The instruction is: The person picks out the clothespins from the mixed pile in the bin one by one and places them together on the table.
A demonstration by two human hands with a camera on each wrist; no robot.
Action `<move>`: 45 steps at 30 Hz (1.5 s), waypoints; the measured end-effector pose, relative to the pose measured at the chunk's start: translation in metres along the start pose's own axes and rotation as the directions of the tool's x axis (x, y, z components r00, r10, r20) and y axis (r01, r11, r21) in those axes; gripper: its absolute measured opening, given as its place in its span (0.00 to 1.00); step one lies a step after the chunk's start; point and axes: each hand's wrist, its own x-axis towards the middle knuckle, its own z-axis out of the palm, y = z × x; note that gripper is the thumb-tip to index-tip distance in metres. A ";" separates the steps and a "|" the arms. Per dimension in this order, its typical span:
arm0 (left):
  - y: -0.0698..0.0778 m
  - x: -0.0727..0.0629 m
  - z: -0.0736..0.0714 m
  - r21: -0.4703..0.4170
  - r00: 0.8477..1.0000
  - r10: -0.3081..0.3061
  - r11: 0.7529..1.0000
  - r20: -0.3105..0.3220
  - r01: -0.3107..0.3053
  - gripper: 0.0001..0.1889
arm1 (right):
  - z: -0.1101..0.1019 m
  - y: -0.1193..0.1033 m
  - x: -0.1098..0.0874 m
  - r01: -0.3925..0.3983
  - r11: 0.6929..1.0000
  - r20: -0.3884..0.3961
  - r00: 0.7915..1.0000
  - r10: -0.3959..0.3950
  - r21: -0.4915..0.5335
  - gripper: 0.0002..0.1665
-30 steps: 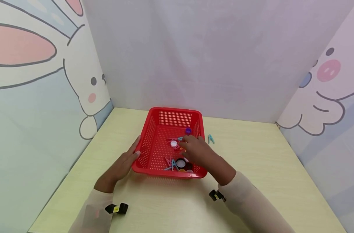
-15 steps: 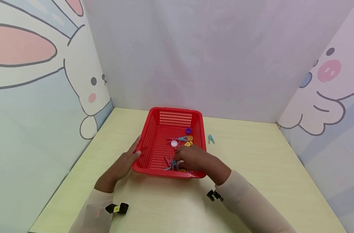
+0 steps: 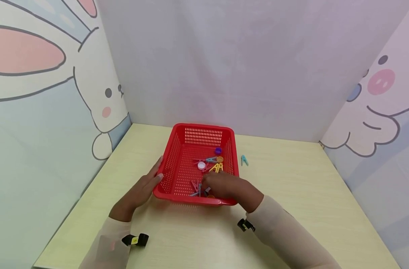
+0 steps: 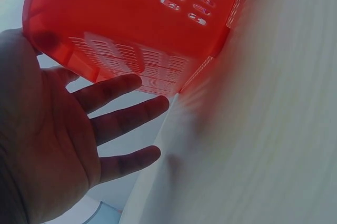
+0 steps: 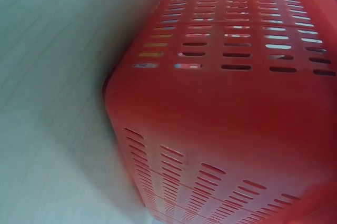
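A red slotted plastic basket (image 3: 165, 168) stands on the table. My left hand (image 3: 142, 190) rests at its left rim, with the thumb at the rim; the left wrist view shows several fingers straight and spread below it. My right hand (image 3: 221, 185) reaches inside, low over the near right corner, fingertips pointing down and partly hidden. I cannot tell whether it holds anything. Close to it lie yellow clothespins (image 3: 216, 167), a pink clothespin (image 3: 194, 185) and an orange cap (image 3: 211, 196). Further back are a white cap (image 3: 201, 165), a purple cap (image 3: 218, 151) and a blue clothespin (image 3: 211, 160).
A light-blue clothespin (image 3: 244, 160) lies on the pale wooden table (image 3: 292, 179), just right of the basket. A second orange cap (image 3: 219, 159) sits by the basket's right wall. Grey fabric (image 3: 224, 74) closes off the back, and cartoon-printed panels flank both sides.
My right hand has moved down and nearer inside the basket, uncovering the yellow clothespins and an orange cap, and covering the black-rimmed round piece. My left hand has stayed at the rim.
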 end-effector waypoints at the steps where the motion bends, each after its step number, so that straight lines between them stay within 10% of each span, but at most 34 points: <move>1: 0.000 0.000 0.000 0.000 1.000 -0.002 1.000 0.001 0.002 0.39 | 0.000 0.000 0.000 -0.004 1.000 0.005 1.000 0.004 0.006 0.22; 45: 0.004 -0.003 0.001 0.008 1.000 -0.017 1.000 -0.002 0.017 0.39 | 0.001 0.003 0.008 0.068 0.995 -0.015 0.998 -0.067 0.074 0.29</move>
